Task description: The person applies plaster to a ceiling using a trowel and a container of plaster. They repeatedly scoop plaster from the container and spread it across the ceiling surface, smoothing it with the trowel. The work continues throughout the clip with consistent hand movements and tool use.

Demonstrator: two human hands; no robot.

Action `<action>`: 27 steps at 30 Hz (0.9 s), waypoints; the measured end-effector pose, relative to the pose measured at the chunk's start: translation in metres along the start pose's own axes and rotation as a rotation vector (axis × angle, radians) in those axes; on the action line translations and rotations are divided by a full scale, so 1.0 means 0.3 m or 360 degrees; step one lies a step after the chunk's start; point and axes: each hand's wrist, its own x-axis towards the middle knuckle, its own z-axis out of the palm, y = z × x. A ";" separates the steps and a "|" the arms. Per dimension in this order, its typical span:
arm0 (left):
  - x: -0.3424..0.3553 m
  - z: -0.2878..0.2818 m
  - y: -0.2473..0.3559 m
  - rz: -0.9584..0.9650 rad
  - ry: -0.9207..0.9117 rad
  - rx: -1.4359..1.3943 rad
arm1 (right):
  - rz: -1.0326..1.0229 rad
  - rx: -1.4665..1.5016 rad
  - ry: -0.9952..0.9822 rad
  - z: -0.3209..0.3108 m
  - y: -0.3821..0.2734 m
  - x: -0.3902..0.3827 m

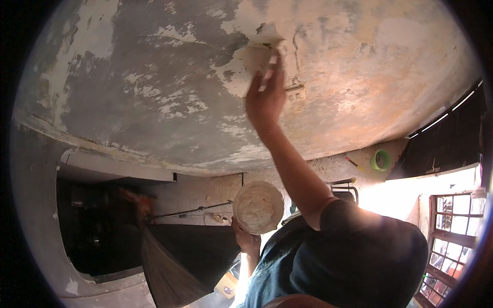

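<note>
My right hand [267, 100] is raised against a patchy grey and cream wall [174, 66]. Its fingers are closed round the pale handle of a putty knife [268, 76], whose blade end is blurred where it meets a cream-coloured patch. Just below the patch, beside my wrist, a small recessed socket box [295, 93] shows in the wall. Lower down, my left hand [246, 239] grips the side of a round tub [258, 208] from beneath. Pale, lumpy putty coats the inside of this tub, which tilts toward the view.
A green bucket [380, 160] stands at the right, near a thin red-and-yellow stick [354, 164]. Dark cloth [190, 262] hangs at lower left, before a dark opening [97, 220]. A long thin rod [192, 211] runs left of the tub. A barred window [447, 241] is at far right.
</note>
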 end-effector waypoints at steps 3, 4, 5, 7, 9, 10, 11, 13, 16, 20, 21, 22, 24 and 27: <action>0.014 0.044 0.059 -0.0003 -0.0050 -0.0103 | -0.0363 -0.0364 0.0017 0.136 -0.034 -0.029; 0.012 0.060 0.093 0.0176 -0.0116 0.0138 | -0.0160 -0.0186 -0.0233 0.141 -0.081 -0.047; 0.011 0.061 0.093 0.0253 -0.0131 0.0258 | -0.0209 -0.0144 -0.0278 0.156 -0.106 -0.065; 0.005 0.054 0.068 0.0311 -0.0081 0.0366 | -0.0233 0.0014 -0.0461 0.145 -0.135 -0.099; 0.026 0.030 -0.005 0.0055 0.0018 -0.0032 | -0.0172 0.0226 -0.0724 0.106 -0.146 -0.136; 0.053 0.017 -0.039 -0.0177 0.0076 -0.0423 | -0.0187 0.0199 -0.0594 0.090 -0.127 -0.149; 0.070 0.002 -0.073 -0.0409 0.0133 -0.0813 | -0.0201 0.0173 -0.0465 0.061 -0.086 -0.162; 0.068 0.024 -0.043 -0.0517 0.0112 -0.0977 | -0.0057 0.0304 -0.0235 -0.003 -0.033 -0.131; 0.030 0.032 -0.041 -0.0129 0.0054 -0.0354 | -0.0247 0.0027 0.0255 -0.066 0.052 0.007; 0.017 0.028 -0.021 0.0159 -0.0077 0.0098 | 0.0211 -0.0246 -0.0053 -0.008 -0.062 0.105; 0.019 0.022 -0.026 0.0102 -0.0035 -0.0026 | 0.0026 -0.0164 -0.0104 0.067 -0.058 0.094; 0.033 0.010 -0.055 -0.0094 0.0057 -0.0386 | 0.0097 -0.0084 -0.0154 0.109 -0.133 0.091; 0.038 -0.002 -0.054 0.0048 0.0095 -0.0085 | -0.0207 -0.0130 -0.0228 0.206 -0.155 0.049; 0.004 -0.009 -0.002 0.0698 0.0039 0.1189 | -0.0204 0.0068 -0.0546 0.168 -0.233 -0.080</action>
